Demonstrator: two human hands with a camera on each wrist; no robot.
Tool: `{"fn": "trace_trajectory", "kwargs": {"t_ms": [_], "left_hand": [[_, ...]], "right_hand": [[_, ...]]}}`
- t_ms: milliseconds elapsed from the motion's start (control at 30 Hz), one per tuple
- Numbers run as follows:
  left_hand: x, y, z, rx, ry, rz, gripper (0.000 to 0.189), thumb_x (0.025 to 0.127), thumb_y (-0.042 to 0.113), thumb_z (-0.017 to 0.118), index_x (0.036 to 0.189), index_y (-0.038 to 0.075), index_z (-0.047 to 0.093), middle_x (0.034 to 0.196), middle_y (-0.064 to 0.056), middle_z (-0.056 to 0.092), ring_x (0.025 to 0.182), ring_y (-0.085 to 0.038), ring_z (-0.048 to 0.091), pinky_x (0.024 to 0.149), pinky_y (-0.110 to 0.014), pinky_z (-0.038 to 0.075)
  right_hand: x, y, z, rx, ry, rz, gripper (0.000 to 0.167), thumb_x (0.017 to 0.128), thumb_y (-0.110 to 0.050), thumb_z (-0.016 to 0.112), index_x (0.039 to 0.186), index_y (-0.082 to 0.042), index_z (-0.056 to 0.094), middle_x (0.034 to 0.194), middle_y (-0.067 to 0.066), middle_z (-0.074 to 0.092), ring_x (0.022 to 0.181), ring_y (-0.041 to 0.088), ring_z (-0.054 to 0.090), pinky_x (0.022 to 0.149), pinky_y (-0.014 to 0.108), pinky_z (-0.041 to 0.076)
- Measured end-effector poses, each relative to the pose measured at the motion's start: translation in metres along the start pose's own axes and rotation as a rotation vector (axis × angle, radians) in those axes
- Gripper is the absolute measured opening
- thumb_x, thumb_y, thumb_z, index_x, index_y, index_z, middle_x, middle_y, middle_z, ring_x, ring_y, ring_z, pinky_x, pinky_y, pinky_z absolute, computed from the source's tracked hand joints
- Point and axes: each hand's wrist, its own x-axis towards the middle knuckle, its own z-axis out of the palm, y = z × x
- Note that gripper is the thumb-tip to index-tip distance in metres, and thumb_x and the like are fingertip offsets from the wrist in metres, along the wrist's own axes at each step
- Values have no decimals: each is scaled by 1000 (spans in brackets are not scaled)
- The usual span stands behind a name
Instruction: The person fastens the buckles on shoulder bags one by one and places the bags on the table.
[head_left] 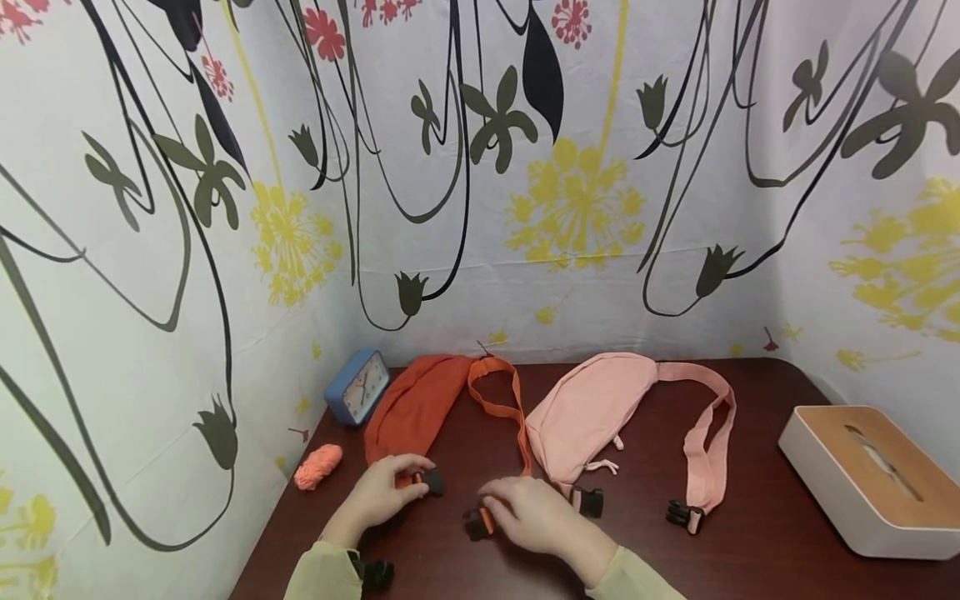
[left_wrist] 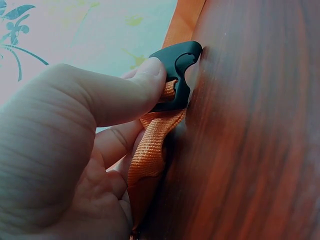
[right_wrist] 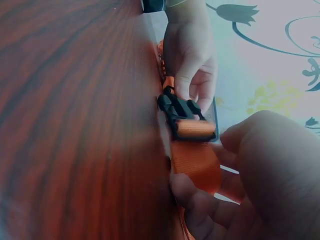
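My left hand pinches a black female buckle half on a short orange strap; in the left wrist view the thumb presses on this buckle half. That strap belongs to an orange waist bag lying just beyond the hand. With my right hand I hold the pronged buckle half by its orange webbing. The right wrist view shows the prongs pointing towards the left hand. In the head view the two halves are apart, close above the table.
A pink waist bag lies beyond the right hand, its buckle halves unfastened. A blue clock and coral yarn are at the left. The tissue box stands at the right of the dark table. Patterned fabric encloses it.
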Motion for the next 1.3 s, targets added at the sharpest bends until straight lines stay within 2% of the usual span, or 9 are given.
{"fn": "trace_trajectory", "kwargs": {"t_ms": [133, 267, 467, 700, 933, 1067, 1300], "left_hand": [[0, 1, 0, -4, -2, -1, 26, 101, 35, 81, 126, 41, 77, 126, 8, 76, 115, -18, 68, 99, -46, 55], [0, 2, 0, -7, 0, -2, 26, 101, 33, 82, 126, 41, 77, 126, 8, 76, 116, -18, 68, 99, -46, 55], [0, 2, 0, -22, 4, 0, 26, 100, 31, 83, 124, 39, 78, 124, 6, 76, 116, -20, 68, 99, -49, 55], [2, -2, 1, -15, 4, 14, 26, 100, 33, 83, 123, 43, 77, 124, 8, 76, 117, -20, 68, 100, -50, 54], [3, -2, 1, -9, 13, 29, 26, 100, 33, 83, 122, 43, 77, 124, 8, 76, 115, -20, 68, 98, -48, 55], [3, -1, 1, -13, 9, 32, 25, 100, 33, 82, 123, 42, 77, 124, 7, 76, 116, -20, 68, 98, -48, 54], [3, -3, 0, -6, -2, 28, 26, 100, 33, 82, 124, 41, 77, 125, 7, 77, 117, -21, 68, 100, -49, 54]], "right_hand": [[0, 1, -4, 27, -55, 15, 25, 108, -38, 72, 123, -20, 80, 115, -8, 81, 106, 5, 75, 91, 32, 61], [0, 2, -6, 5, -77, 33, 22, 99, -34, 83, 118, -24, 81, 110, -11, 79, 100, 1, 70, 87, 28, 57], [9, -2, 4, -30, 10, 107, 15, 99, -24, 82, 114, -21, 82, 110, -6, 82, 104, 13, 77, 91, 38, 61], [23, -5, 20, 39, 82, 218, 16, 102, -21, 77, 117, -16, 82, 115, 1, 82, 113, 21, 78, 99, 44, 61], [37, -7, 33, 58, 188, 286, 20, 101, -21, 77, 118, -12, 82, 114, 5, 83, 111, 24, 79, 96, 45, 62], [41, -10, 38, 48, 211, 304, 20, 101, -22, 77, 118, -14, 82, 113, 4, 83, 110, 24, 79, 94, 44, 62], [45, -11, 42, 62, 200, 353, 21, 102, -23, 76, 121, -15, 82, 117, 5, 82, 114, 26, 77, 98, 47, 61]]}}
